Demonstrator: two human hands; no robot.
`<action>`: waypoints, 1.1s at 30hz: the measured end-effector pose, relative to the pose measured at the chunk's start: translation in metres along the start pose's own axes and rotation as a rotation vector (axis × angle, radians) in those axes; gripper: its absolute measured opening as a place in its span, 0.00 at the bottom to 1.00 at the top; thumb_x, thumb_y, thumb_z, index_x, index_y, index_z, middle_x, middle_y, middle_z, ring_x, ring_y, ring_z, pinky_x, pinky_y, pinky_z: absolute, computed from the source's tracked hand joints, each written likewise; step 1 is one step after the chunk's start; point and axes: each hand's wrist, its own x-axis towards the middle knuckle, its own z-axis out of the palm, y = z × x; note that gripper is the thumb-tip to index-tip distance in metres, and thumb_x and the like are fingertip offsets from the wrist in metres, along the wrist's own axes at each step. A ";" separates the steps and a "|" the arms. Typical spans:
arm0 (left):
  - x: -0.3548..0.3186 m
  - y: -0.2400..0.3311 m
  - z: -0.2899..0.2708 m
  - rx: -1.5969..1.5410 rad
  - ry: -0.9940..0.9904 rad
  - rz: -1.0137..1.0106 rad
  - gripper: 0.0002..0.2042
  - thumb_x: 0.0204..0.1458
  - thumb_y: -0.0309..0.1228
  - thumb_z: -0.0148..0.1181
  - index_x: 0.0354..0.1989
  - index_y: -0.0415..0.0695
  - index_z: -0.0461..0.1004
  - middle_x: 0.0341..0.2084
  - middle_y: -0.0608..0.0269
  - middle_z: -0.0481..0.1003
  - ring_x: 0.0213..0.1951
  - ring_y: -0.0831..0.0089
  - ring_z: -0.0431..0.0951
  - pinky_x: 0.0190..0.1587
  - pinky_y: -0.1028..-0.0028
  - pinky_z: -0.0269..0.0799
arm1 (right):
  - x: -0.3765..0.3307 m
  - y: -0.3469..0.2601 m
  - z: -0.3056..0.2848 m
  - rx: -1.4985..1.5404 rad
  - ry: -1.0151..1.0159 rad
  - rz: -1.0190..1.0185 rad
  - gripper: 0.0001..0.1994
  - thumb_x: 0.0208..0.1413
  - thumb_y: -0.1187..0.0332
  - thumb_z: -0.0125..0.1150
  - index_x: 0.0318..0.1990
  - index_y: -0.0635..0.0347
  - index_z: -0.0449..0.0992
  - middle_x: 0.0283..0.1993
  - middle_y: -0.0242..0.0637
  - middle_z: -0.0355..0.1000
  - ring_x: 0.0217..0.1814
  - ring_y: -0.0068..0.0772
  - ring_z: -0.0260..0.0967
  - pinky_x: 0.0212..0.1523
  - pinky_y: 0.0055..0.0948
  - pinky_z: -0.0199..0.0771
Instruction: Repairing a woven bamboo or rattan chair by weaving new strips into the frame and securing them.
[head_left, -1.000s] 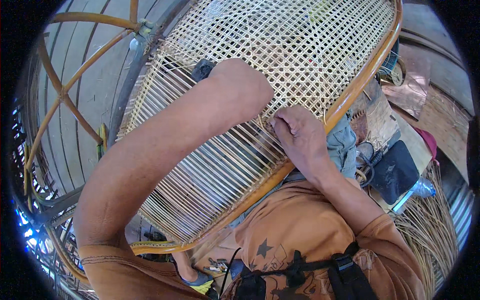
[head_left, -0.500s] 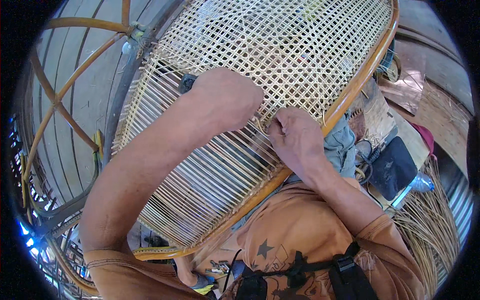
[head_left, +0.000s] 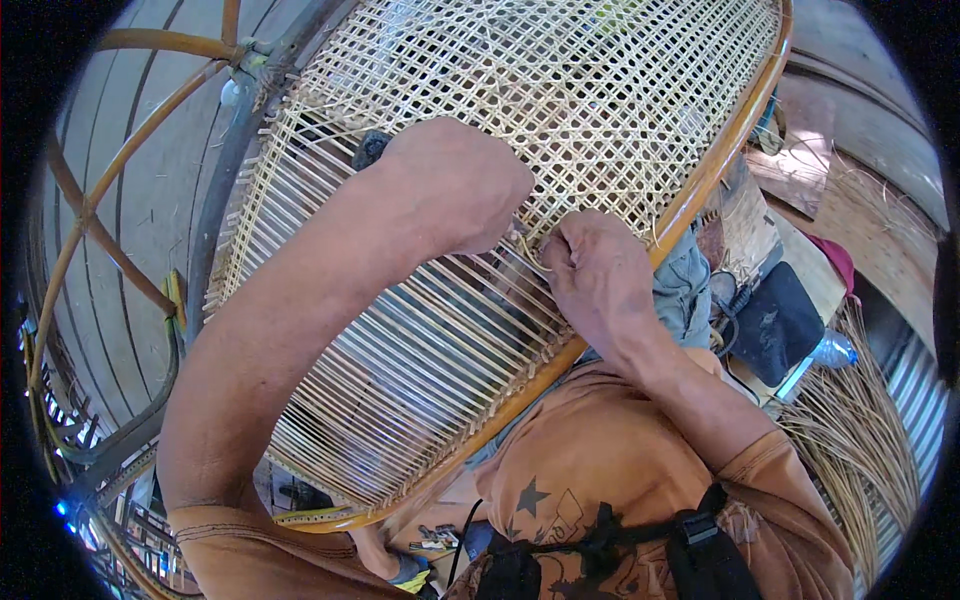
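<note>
A wooden-rimmed oval frame with woven cane mesh [head_left: 590, 110] lies in front of me, its near left part strung only with parallel cane strands [head_left: 400, 370]. My left hand [head_left: 460, 185] is a closed fist at the border between mesh and strands; its fingers are mostly hidden beneath it. A dark rounded thing [head_left: 371, 149] shows past the left wrist; whether the hand holds it I cannot tell. Just right of the fist, my right hand [head_left: 600, 270] pinches a thin cane strand [head_left: 530, 256], which loops between the two hands.
The polished wooden rim [head_left: 715, 160] curves along the right side. A bent rattan frame [head_left: 90, 210] stands at the left. On the right are a dark flat panel [head_left: 778, 325], a plastic bottle [head_left: 835, 350] and a bundle of long cane strands [head_left: 850, 440].
The woven frame and surroundings have shifted slightly left in the picture. Both hands stay at nearly the same spot; the left fist has moved a little up and right.
</note>
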 end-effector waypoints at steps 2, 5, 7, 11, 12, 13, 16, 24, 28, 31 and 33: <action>-0.001 -0.001 0.002 -0.002 0.016 0.001 0.12 0.46 0.38 0.57 0.30 0.40 0.75 0.26 0.53 0.76 0.32 0.55 0.78 0.36 0.60 0.73 | -0.001 0.000 0.003 -0.021 0.019 -0.010 0.07 0.46 0.69 0.55 0.23 0.63 0.72 0.27 0.50 0.69 0.33 0.53 0.68 0.35 0.46 0.68; -0.004 -0.001 0.004 -0.002 0.037 -0.014 0.12 0.46 0.38 0.57 0.29 0.41 0.75 0.26 0.53 0.76 0.32 0.55 0.78 0.35 0.61 0.73 | -0.003 0.000 0.005 -0.023 0.046 -0.043 0.06 0.46 0.69 0.55 0.23 0.62 0.72 0.26 0.49 0.69 0.32 0.53 0.68 0.34 0.46 0.68; -0.007 -0.001 0.006 0.023 0.091 0.010 0.11 0.47 0.37 0.57 0.28 0.41 0.74 0.26 0.53 0.76 0.31 0.55 0.78 0.34 0.60 0.73 | -0.003 0.001 0.007 -0.005 0.059 -0.059 0.06 0.46 0.69 0.56 0.22 0.61 0.72 0.25 0.48 0.69 0.31 0.52 0.68 0.33 0.47 0.68; -0.016 -0.001 0.009 0.011 0.229 0.042 0.11 0.48 0.37 0.56 0.27 0.41 0.73 0.25 0.53 0.75 0.29 0.54 0.77 0.32 0.60 0.73 | 0.001 -0.002 0.006 -0.069 0.045 -0.062 0.05 0.46 0.70 0.56 0.23 0.61 0.74 0.26 0.48 0.71 0.30 0.51 0.71 0.32 0.43 0.72; -0.024 0.000 0.006 0.017 0.248 -0.083 0.11 0.48 0.37 0.56 0.28 0.41 0.73 0.25 0.53 0.74 0.29 0.54 0.77 0.32 0.59 0.72 | 0.003 -0.004 0.003 -0.130 -0.014 -0.035 0.05 0.46 0.70 0.56 0.24 0.61 0.75 0.26 0.48 0.72 0.30 0.51 0.72 0.32 0.41 0.73; -0.036 0.003 0.000 0.024 0.264 -0.217 0.10 0.49 0.37 0.55 0.29 0.41 0.73 0.26 0.53 0.74 0.30 0.53 0.76 0.33 0.59 0.72 | 0.004 -0.008 0.001 -0.123 -0.009 -0.033 0.05 0.46 0.70 0.56 0.24 0.61 0.75 0.26 0.48 0.72 0.30 0.51 0.72 0.32 0.41 0.73; -0.055 0.002 -0.005 -0.081 0.337 -0.275 0.11 0.50 0.37 0.55 0.31 0.41 0.71 0.27 0.53 0.73 0.34 0.54 0.75 0.36 0.59 0.70 | 0.011 -0.011 -0.006 -0.164 -0.162 0.057 0.06 0.47 0.70 0.56 0.24 0.62 0.76 0.28 0.49 0.73 0.31 0.50 0.73 0.32 0.39 0.74; -0.049 0.029 0.021 -0.280 0.305 -0.398 0.13 0.52 0.40 0.52 0.31 0.41 0.70 0.26 0.52 0.74 0.32 0.53 0.75 0.34 0.58 0.69 | 0.004 0.003 -0.010 0.060 -0.085 -0.002 0.07 0.49 0.69 0.54 0.24 0.62 0.72 0.28 0.44 0.74 0.31 0.45 0.74 0.28 0.40 0.73; -0.047 0.034 0.018 -0.131 0.239 -0.399 0.12 0.53 0.38 0.50 0.30 0.42 0.72 0.24 0.54 0.75 0.29 0.55 0.76 0.31 0.59 0.71 | 0.004 0.004 -0.004 -0.182 -0.161 -0.091 0.07 0.49 0.70 0.54 0.22 0.61 0.70 0.27 0.44 0.73 0.30 0.46 0.73 0.29 0.41 0.73; -0.039 0.044 0.010 -0.055 0.197 -0.386 0.12 0.52 0.37 0.52 0.26 0.42 0.75 0.22 0.53 0.75 0.27 0.56 0.77 0.30 0.61 0.72 | 0.005 0.004 -0.006 -0.075 -0.095 -0.068 0.05 0.48 0.71 0.54 0.24 0.60 0.72 0.28 0.46 0.73 0.32 0.46 0.74 0.30 0.40 0.74; -0.033 0.050 0.005 -0.014 0.175 -0.378 0.12 0.51 0.36 0.52 0.24 0.42 0.76 0.21 0.53 0.75 0.27 0.57 0.78 0.30 0.62 0.73 | 0.008 0.002 -0.008 -0.048 -0.188 0.011 0.04 0.47 0.72 0.54 0.28 0.61 0.74 0.29 0.47 0.74 0.33 0.47 0.74 0.32 0.40 0.74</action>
